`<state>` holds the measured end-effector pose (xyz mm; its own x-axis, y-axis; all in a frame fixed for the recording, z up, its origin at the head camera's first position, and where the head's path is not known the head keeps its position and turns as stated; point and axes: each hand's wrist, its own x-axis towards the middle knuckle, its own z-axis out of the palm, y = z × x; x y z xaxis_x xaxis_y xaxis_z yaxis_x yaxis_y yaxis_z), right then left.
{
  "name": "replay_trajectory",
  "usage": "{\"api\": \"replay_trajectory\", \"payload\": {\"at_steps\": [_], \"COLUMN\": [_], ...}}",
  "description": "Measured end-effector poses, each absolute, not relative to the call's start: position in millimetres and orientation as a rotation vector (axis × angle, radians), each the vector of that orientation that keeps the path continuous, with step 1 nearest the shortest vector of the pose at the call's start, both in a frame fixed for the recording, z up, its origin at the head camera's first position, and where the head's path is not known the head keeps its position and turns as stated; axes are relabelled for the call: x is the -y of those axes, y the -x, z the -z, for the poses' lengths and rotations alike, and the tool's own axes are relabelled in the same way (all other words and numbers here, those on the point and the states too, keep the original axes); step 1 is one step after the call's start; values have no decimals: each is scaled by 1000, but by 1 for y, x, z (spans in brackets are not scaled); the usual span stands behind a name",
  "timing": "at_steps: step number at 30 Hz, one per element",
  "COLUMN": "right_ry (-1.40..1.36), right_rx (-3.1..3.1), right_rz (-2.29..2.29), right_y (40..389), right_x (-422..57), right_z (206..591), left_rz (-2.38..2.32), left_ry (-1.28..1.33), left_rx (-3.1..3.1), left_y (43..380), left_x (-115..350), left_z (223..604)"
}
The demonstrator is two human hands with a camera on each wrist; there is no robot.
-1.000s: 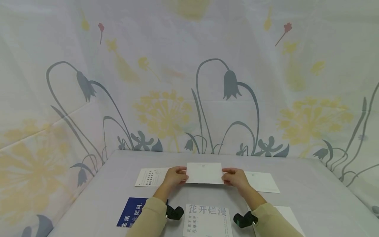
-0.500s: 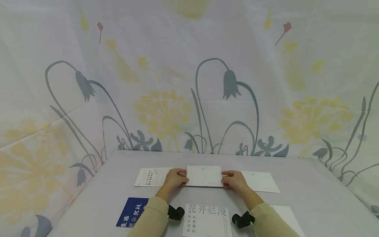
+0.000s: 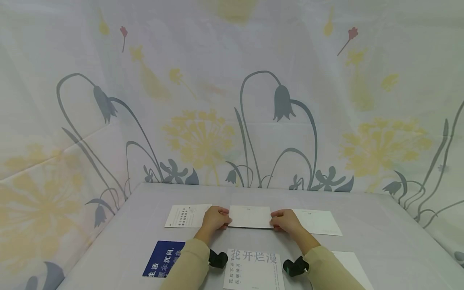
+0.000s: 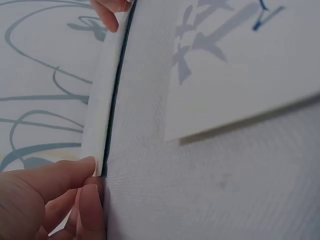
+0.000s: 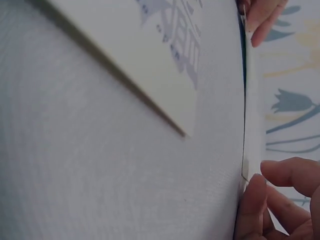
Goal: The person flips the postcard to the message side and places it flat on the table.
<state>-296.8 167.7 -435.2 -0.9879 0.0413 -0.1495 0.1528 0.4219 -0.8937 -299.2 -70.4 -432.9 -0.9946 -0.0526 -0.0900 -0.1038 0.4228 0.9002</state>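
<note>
A blank white postcard [image 3: 250,216] with a tiny mark near its far edge lies flat between both hands in the head view. My left hand [image 3: 216,219] pinches its left short edge between thumb and fingers, and my right hand [image 3: 288,220] pinches the right one. Seen edge-on in the left wrist view, the postcard [image 4: 100,112] is close over the tabletop, with a thin dark line along its underside. The right wrist view shows the thumb and fingers [image 5: 255,200] at its near corner.
Around it on the pale cloth-covered table [image 3: 119,249] lie a white card with printed characters [image 3: 185,216], a blue card [image 3: 161,259], a card with large grey characters [image 3: 253,270], and plain white cards [image 3: 322,222] at right. A flower-printed curtain [image 3: 224,96] rises behind.
Both hands have lowered the postcard toward the table, so it sits slightly lower in the head view. Their pinch on its two edges stays the same; the other cards have not moved.
</note>
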Motion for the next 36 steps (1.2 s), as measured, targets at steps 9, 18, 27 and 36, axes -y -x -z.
{"api": "replay_trajectory", "payload": {"at_steps": [9, 18, 27, 36], "right_ry": [-140, -56, 59, 237], "right_rx": [-2581, -2617, -2621, -2657], "right_rz": [1612, 1683, 1706, 1647], "right_y": [298, 291, 276, 255], "right_x": [-167, -166, -166, -170], "right_z": [438, 430, 413, 405], "left_rz": [-1656, -1774, -1835, -1750], "left_ry": [141, -5, -66, -296], "left_rx": [-2595, -2549, -2487, -2575], "left_y": [300, 297, 283, 268], "left_x": [75, 85, 87, 92], "left_z": [435, 429, 415, 405]}}
